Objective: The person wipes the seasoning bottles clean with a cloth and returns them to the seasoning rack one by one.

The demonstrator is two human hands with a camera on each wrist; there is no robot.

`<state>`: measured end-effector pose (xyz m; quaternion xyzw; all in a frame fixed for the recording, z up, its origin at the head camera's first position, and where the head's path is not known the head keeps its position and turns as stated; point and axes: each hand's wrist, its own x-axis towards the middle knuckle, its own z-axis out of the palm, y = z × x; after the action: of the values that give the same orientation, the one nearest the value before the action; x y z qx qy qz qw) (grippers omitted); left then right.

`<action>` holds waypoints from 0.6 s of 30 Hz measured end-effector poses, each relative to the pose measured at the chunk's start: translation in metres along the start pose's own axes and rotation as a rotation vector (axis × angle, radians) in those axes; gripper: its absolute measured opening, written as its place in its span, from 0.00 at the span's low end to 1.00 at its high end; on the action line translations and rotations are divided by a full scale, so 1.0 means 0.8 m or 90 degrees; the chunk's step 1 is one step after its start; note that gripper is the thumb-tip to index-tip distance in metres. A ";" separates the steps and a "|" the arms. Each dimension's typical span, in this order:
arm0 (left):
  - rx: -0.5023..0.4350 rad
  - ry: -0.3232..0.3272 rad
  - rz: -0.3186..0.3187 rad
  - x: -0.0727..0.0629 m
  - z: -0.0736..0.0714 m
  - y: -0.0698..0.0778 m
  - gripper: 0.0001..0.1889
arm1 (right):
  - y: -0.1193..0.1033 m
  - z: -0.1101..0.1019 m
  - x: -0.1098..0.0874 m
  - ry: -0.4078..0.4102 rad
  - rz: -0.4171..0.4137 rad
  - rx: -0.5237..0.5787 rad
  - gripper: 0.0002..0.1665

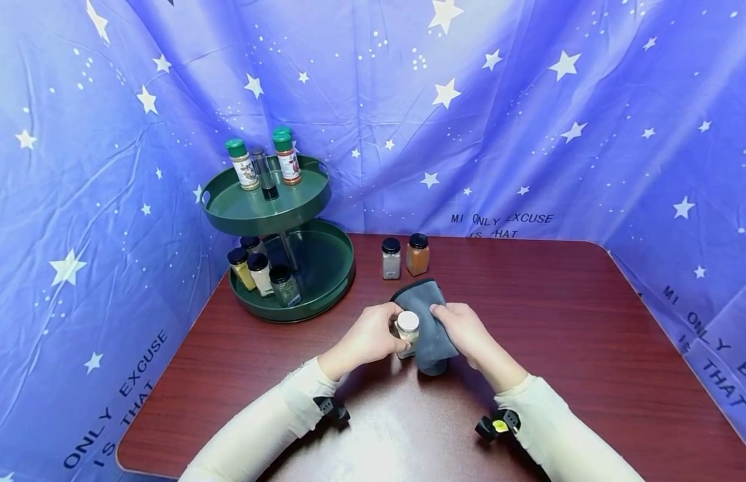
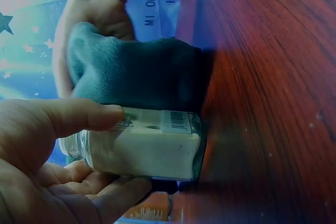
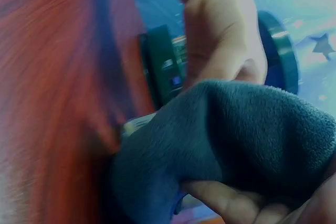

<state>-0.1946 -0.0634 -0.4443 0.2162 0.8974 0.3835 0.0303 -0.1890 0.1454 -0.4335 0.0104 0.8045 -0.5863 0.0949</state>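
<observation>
Between the thumb and fingers of my left hand is a glass spice jar with a white top, held upright low over the table. Pale contents and a barcode label show on the jar in the left wrist view. My right hand grips a folded grey cloth, thumb on its near face. The cloth lies against the jar's right side and hangs down beside it. In the right wrist view the cloth covers most of the jar.
A two-tier green rack stands at the back left, with green-capped bottles above and several black-lidded jars below. Behind the cloth stand a black-lidded jar of grey seasoning and another of orange seasoning. A starry blue curtain surrounds the red-brown table.
</observation>
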 end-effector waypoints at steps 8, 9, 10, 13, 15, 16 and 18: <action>0.019 0.009 0.000 0.002 -0.002 0.002 0.22 | -0.038 -0.016 -0.018 0.041 -0.053 0.119 0.19; 0.021 0.009 0.000 0.003 -0.003 0.002 0.22 | -0.040 -0.016 -0.019 0.043 -0.058 0.126 0.18; 0.024 0.008 -0.002 0.003 -0.003 0.002 0.21 | -0.040 -0.015 -0.019 0.043 -0.059 0.130 0.19; 0.027 0.005 -0.003 0.004 -0.002 0.001 0.21 | -0.034 -0.012 -0.014 0.054 -0.050 0.109 0.19; 0.029 0.003 -0.006 0.003 -0.002 0.000 0.21 | -0.022 -0.008 -0.006 0.059 -0.037 0.077 0.21; 0.029 0.003 -0.007 0.002 -0.001 0.000 0.21 | -0.015 -0.005 -0.002 0.053 -0.028 0.063 0.21; 0.031 0.001 -0.011 0.000 0.000 0.000 0.22 | 0.000 0.000 0.006 0.035 -0.015 0.025 0.21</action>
<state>-0.1948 -0.0638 -0.4443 0.2089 0.9083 0.3615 0.0276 -0.1939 0.1450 -0.4346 0.0190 0.7954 -0.6022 0.0654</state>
